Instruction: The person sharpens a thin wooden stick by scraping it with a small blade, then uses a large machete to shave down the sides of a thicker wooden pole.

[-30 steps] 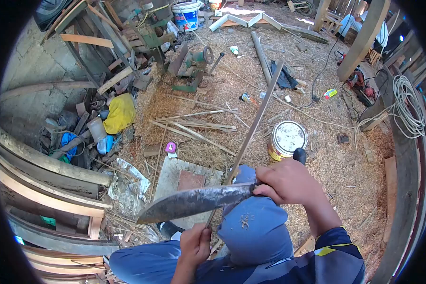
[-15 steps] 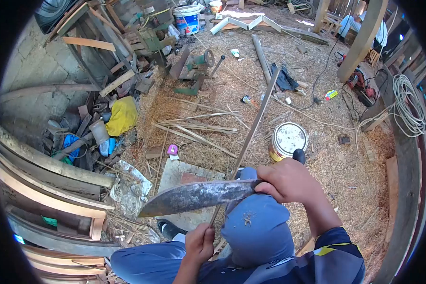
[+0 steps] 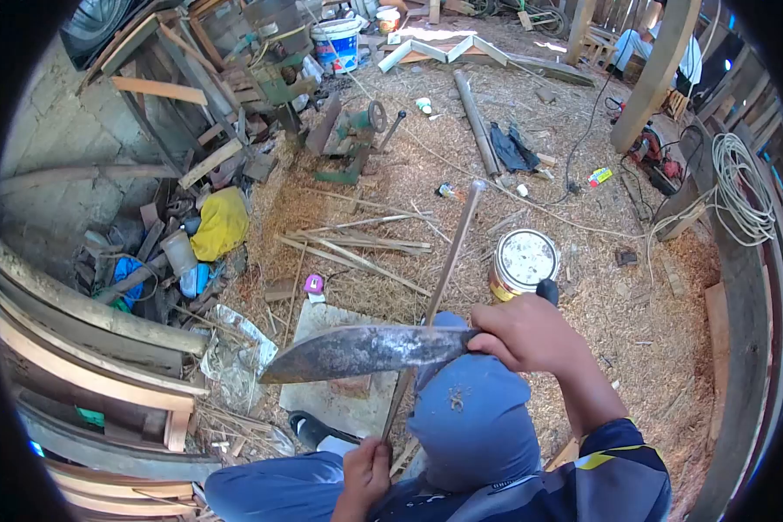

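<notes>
My right hand [image 3: 518, 332] is wrapped round the handle of a large machete [image 3: 370, 352], whose broad, dark-spotted blade lies flat across the view, pointing left. Under the blade runs a long thin wooden stick [image 3: 451, 265], slanting from near my lap up and away from me. My left hand [image 3: 367, 470] grips the stick's near end in closed fingers. The blade crosses the stick just above my knee, which has a few shavings on it. Beneath lies a pale board [image 3: 339, 400] on the ground, my shoe at its edge.
Thin wood strips [image 3: 357, 252] and shavings cover the floor ahead. A paint can [image 3: 526, 261] stands right of the stick, a pink tape measure [image 3: 314, 284] left. Beyond are a green vise-like machine [image 3: 352, 130] and a wooden post [image 3: 657, 78]. Another person [image 3: 639, 43] sits far right.
My left hand has drawn the stick back toward my body, so its far end sits lower and nearer. The machete stays almost in place, its tip slightly right. The view has shifted a little.
</notes>
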Demonstrator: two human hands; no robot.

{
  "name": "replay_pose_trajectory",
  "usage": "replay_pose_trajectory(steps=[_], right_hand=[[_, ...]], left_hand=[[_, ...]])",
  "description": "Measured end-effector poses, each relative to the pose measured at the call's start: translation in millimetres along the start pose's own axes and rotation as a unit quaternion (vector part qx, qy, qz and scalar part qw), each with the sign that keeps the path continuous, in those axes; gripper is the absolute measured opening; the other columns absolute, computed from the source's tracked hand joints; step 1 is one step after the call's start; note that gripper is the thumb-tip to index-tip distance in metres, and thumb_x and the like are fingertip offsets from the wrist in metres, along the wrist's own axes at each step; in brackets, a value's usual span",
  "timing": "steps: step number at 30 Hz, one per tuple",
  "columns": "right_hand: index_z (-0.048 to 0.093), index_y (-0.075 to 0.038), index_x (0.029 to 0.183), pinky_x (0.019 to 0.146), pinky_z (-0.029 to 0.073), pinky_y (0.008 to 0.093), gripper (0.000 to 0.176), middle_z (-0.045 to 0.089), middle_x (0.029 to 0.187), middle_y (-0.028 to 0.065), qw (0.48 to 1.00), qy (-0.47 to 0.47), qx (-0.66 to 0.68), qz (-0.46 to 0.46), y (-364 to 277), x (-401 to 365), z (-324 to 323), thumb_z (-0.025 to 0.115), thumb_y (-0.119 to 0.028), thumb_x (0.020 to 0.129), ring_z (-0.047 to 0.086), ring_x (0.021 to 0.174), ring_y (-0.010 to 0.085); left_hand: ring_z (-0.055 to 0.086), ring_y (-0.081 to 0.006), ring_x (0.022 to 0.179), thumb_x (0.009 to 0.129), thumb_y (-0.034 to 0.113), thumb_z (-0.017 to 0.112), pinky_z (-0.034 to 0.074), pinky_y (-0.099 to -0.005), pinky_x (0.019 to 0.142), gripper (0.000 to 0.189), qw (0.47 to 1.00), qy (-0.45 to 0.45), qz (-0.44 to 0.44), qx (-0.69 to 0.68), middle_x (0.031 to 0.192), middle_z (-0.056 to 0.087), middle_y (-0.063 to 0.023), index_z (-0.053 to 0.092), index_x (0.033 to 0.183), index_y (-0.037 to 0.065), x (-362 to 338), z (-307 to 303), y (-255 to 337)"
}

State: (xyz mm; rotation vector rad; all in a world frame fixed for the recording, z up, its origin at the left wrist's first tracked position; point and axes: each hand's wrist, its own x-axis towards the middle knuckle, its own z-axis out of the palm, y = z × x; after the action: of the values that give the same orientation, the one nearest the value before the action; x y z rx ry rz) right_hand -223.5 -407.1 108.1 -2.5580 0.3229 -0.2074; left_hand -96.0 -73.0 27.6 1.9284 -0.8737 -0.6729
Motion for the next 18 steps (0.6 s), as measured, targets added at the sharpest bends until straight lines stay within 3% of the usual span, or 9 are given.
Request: replay_pose_trajectory(steps=[1,2,4,7,10,13,16,18], right_hand=[[0.059,-0.009,0.091,0.060,0.052,0.0497,0.042,0.065,0.069,0.0154,1.000,-0.007,-0.008,-0.009,-2,1,0,0.057,-0.049,0.102,0.068,0.069,0.0395],[0.059,-0.009,0.092,0.060,0.052,0.0495,0.042,0.065,0.069,0.0154,1.000,-0.011,-0.018,-0.021,-5,5,0,0.057,-0.049,0.102,0.068,0.069,0.0394],[0.059,-0.009,0.091,0.061,0.052,0.0492,0.043,0.066,0.069,0.0151,0.999,-0.005,-0.034,-0.037,-10,11,2,0.057,-0.050,0.102,0.069,0.069,0.0391],[0.058,-0.009,0.088,0.061,0.053,0.0488,0.044,0.065,0.068,0.0145,0.997,0.001,-0.060,-0.042,-14,11,0,0.057,-0.051,0.102,0.069,0.069,0.0386],[0.057,-0.009,0.087,0.059,0.051,0.0491,0.045,0.064,0.067,0.0140,0.997,-0.002,-0.058,-0.049,-15,16,-6,0.057,-0.051,0.101,0.068,0.068,0.0384],[0.056,-0.009,0.086,0.058,0.050,0.0493,0.045,0.062,0.066,0.0130,0.996,0.000,-0.031,-0.083,-9,20,-3,0.059,-0.052,0.101,0.067,0.067,0.0379],[0.055,-0.010,0.085,0.057,0.049,0.0489,0.044,0.060,0.065,0.0121,0.994,0.021,-0.017,-0.103,-5,23,0,0.060,-0.051,0.100,0.066,0.065,0.0374],[0.055,-0.010,0.085,0.057,0.049,0.0483,0.043,0.058,0.064,0.0117,0.994,0.026,-0.019,-0.104,-5,22,-1,0.061,-0.051,0.099,0.065,0.065,0.0370]], left_hand=[[0.065,-0.0234,0.059,0.106,0.015,0.053,0.049,-0.0376,0.057,0.019,1.000,-0.007,-0.027,-0.008,0.067,0.061,-0.0101,0.063,0.093,0.004,3,5,9],[0.066,-0.0288,0.062,0.105,0.014,0.054,0.050,-0.0394,0.059,0.016,0.999,-0.002,-0.037,-0.033,0.069,0.063,-0.0130,0.065,0.098,0.004,17,10,14],[0.066,-0.0366,0.064,0.104,0.013,0.056,0.050,-0.0422,0.061,0.017,0.994,0.064,0.083,0.033,0.070,0.064,-0.0161,0.067,0.096,0.004,57,15,51],[0.066,-0.0424,0.069,0.101,0.012,0.058,0.052,-0.0436,0.064,0.017,0.993,0.053,0.095,0.039,0.075,0.067,-0.0175,0.071,0.094,0.004,84,4,72],[0.069,-0.0403,0.077,0.099,0.011,0.060,0.053,-0.0430,0.071,0.017,0.990,0.050,0.125,0.050,0.083,0.071,-0.0178,0.074,0.094,0.003,95,0,90],[0.059,-0.0171,0.070,0.097,0.006,0.060,0.046,-0.0350,0.065,0.012,0.985,0.046,0.150,0.071,0.075,0.064,-0.0082,0.068,0.092,-0.001,103,1,88],[0.070,-0.0346,0.089,0.096,0.008,0.059,0.052,-0.0426,0.083,0.021,0.995,0.013,0.095,0.040,0.093,0.072,-0.0173,0.072,0.111,0.001,102,-1,99],[0.069,-0.0315,0.086,0.099,0.010,0.059,0.052,-0.0414,0.081,0.021,0.999,-0.009,0.053,0.011,0.092,0.072,-0.0151,0.071,0.114,0.002,100,-1,98]])
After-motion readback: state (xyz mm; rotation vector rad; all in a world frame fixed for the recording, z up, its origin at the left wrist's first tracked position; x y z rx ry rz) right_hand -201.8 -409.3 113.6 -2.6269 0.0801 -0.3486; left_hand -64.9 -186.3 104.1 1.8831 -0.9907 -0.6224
